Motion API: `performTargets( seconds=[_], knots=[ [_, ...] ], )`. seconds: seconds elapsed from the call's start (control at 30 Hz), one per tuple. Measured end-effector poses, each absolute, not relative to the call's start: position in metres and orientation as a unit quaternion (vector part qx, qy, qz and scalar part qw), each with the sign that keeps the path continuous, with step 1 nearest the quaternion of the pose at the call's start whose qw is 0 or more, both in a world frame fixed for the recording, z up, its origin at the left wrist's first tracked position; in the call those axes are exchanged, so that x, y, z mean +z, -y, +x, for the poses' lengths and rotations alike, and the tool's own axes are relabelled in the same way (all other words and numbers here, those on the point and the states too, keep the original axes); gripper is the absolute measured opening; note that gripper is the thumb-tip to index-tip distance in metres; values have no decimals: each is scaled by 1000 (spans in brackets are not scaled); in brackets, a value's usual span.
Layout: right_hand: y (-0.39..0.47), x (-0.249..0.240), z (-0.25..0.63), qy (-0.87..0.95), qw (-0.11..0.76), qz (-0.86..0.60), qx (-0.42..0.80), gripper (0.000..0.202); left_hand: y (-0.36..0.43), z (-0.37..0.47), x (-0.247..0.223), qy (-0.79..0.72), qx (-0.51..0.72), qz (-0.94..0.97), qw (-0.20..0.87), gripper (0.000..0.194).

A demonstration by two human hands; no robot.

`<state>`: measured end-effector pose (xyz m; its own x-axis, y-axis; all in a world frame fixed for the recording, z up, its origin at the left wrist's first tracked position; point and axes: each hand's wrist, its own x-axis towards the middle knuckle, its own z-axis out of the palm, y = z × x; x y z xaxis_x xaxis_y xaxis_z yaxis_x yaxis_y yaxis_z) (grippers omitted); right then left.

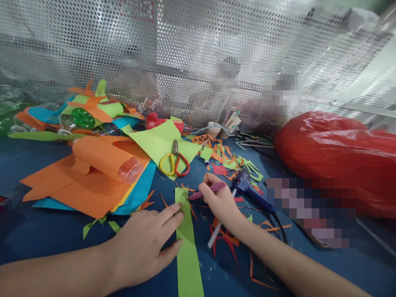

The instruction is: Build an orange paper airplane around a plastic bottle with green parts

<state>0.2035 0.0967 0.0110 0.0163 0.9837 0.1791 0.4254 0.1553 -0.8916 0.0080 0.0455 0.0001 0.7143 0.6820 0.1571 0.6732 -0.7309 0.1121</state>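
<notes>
A long green paper strip (188, 255) lies on the blue table in front of me. My left hand (151, 239) rests flat at its left edge, fingertips touching the paper. In my right hand (219, 202) is a purple marker (206, 192), its tip near the upper end of the strip. Above the strip, scissors (175, 159) with one yellow and one red handle lie on a larger green sheet (161, 140). Right of my right hand is a blue glue gun (252, 189). A white glue stick (216, 231) lies partly behind that hand.
Orange sheets (77, 185) and an orange-wrapped bottle (102, 159) lie at left, with paper-covered bottles (95, 107) behind. Paper scraps (221, 154) litter the table. Cups of markers (229, 123) stand by the perforated metal screen (185, 49). A red plastic bag (337, 161) sits at right.
</notes>
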Motion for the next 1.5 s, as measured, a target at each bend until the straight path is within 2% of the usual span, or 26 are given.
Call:
performTargets(
  seconds=[0.13,0.33,0.6,0.73,0.9,1.07,1.2,1.33,1.5],
  knots=[
    [-98,9,204,594,452,-563,355,23,-47,8,0,-366,96,925,21,40],
    [-103,7,204,481,547,-527,437,27,-47,8,-2,-365,94,926,31,40],
    [-100,12,201,521,500,-519,456,36,-54,5,2,-384,121,915,2,41],
    [-99,8,202,582,456,-501,451,31,-56,4,9,-399,104,911,23,39],
    [-97,6,202,603,465,-473,443,24,-57,5,14,-432,153,882,113,20],
    [-99,9,203,542,485,-464,506,25,-61,7,25,-440,285,800,292,2],
    [-98,12,207,506,510,-405,566,33,-63,5,24,-464,364,682,432,14],
    [-92,14,208,516,553,-322,569,48,-64,2,19,-479,426,570,514,25],
    [-88,15,202,564,534,-355,521,27,-65,3,21,-491,469,532,506,25]
  ],
)
